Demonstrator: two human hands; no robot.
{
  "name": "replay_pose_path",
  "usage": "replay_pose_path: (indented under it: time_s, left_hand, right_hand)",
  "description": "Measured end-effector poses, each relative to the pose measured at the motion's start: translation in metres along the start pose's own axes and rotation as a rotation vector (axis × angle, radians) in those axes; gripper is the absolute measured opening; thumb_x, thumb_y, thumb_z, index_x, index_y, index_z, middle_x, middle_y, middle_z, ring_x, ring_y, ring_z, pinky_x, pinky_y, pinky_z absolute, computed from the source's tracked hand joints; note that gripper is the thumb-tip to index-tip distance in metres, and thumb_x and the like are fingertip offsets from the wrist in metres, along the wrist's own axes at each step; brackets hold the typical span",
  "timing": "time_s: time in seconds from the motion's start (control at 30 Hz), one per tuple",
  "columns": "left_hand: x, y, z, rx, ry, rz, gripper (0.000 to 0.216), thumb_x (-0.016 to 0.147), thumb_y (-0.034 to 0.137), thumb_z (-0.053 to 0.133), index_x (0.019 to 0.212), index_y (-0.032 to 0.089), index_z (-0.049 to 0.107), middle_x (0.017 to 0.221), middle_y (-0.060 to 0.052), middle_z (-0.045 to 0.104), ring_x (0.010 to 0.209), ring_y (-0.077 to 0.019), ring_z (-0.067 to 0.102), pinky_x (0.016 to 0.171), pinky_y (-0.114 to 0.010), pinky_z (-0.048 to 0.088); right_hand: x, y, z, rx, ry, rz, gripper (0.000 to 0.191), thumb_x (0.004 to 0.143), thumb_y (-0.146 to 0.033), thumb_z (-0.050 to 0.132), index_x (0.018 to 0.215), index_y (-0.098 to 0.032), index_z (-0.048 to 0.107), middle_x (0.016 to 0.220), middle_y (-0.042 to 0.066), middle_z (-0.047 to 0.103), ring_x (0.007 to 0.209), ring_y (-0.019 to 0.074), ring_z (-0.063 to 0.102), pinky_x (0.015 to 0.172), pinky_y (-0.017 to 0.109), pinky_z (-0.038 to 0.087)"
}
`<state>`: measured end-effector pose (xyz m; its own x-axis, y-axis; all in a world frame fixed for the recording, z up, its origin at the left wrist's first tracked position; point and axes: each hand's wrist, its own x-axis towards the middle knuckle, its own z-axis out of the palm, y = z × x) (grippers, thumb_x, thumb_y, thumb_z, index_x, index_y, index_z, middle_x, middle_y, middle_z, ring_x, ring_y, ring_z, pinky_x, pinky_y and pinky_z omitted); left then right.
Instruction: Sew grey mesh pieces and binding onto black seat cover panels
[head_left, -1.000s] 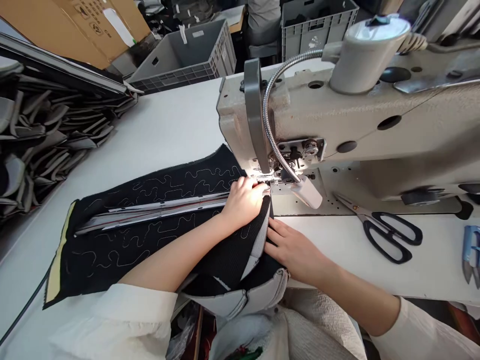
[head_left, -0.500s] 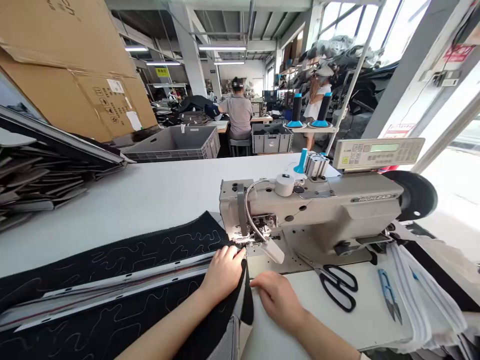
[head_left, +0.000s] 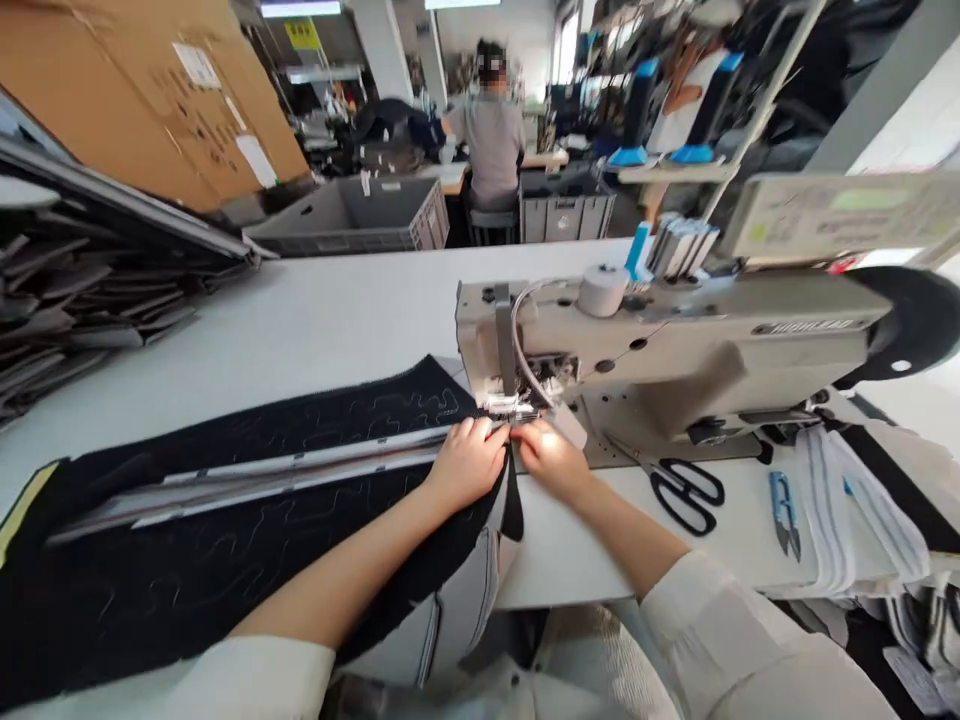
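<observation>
A long black quilted fabric panel (head_left: 225,520) with a grey strip (head_left: 285,472) along its middle lies across the white table (head_left: 330,310), its end under the needle of a beige sewing machine (head_left: 675,340). My left hand (head_left: 466,462) rests on the fabric just left of the needle, fingers curled down onto it. Just right of the needle, my right hand (head_left: 547,458) pinches the fabric's edge. The two hands nearly touch at the presser foot.
Black scissors (head_left: 686,490) and blue thread snips (head_left: 784,510) lie right of my hands, beside stacked white pieces (head_left: 855,520). Piled dark parts (head_left: 82,300), cardboard boxes (head_left: 135,90) and grey crates (head_left: 360,215) stand left and behind. A person sits at a far table (head_left: 491,130).
The view dropped back toward the table. My right hand moved up from the table edge to the needle area, beside my left hand, which stayed on the fabric.
</observation>
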<state>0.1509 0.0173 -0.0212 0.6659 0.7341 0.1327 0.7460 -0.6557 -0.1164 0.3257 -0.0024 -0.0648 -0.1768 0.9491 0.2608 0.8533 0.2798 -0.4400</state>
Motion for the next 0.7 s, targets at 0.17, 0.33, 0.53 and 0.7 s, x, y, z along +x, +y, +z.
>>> replay_pose_path:
  time_s: [0.17, 0.33, 0.53, 0.7]
  left_hand:
    - [0.005, 0.0, 0.003, -0.014, -0.093, -0.012, 0.041, 0.094, 0.027, 0.037, 0.131, 0.019, 0.052, 0.097, -0.011, 0.055, 0.092, -0.026, 0.05, 0.077, -0.037, 0.041]
    - [0.007, -0.001, 0.004, -0.055, -0.121, -0.004, 0.04, 0.094, 0.026, 0.038, 0.13, 0.02, 0.053, 0.096, -0.012, 0.055, 0.091, -0.0256, 0.048, 0.078, -0.038, 0.04]
    - [0.01, -0.001, 0.001, -0.053, -0.153, 0.013, 0.037, 0.093, 0.023, 0.038, 0.125, 0.018, 0.056, 0.097, -0.011, 0.055, 0.091, -0.0267, 0.048, 0.077, -0.039, 0.041]
    - [0.011, -0.002, -0.002, -0.092, -0.201, 0.011, 0.032, 0.091, 0.02, 0.039, 0.114, 0.015, 0.06, 0.099, -0.012, 0.055, 0.092, -0.0267, 0.049, 0.08, -0.039, 0.043]
  right_hand:
    - [-0.006, 0.014, -0.006, -0.027, 0.067, 0.016, 0.03, 0.091, -0.021, 0.042, 0.106, -0.024, 0.067, 0.104, 0.004, 0.069, 0.106, 0.0202, 0.057, 0.096, 0.032, 0.043]
    - [-0.002, 0.011, -0.01, -0.104, -0.024, -0.031, 0.03, 0.092, -0.023, 0.043, 0.11, -0.025, 0.066, 0.099, 0.004, 0.069, 0.099, 0.0207, 0.06, 0.091, 0.033, 0.045]
    - [-0.001, 0.016, 0.002, -0.008, -0.019, -0.044, 0.033, 0.093, -0.02, 0.038, 0.112, -0.019, 0.065, 0.106, 0.008, 0.067, 0.101, 0.0206, 0.06, 0.091, 0.032, 0.046]
    - [0.001, 0.022, 0.013, 0.005, -0.043, -0.121, 0.038, 0.094, -0.02, 0.037, 0.125, -0.022, 0.059, 0.104, 0.009, 0.064, 0.099, 0.0208, 0.059, 0.087, 0.031, 0.048]
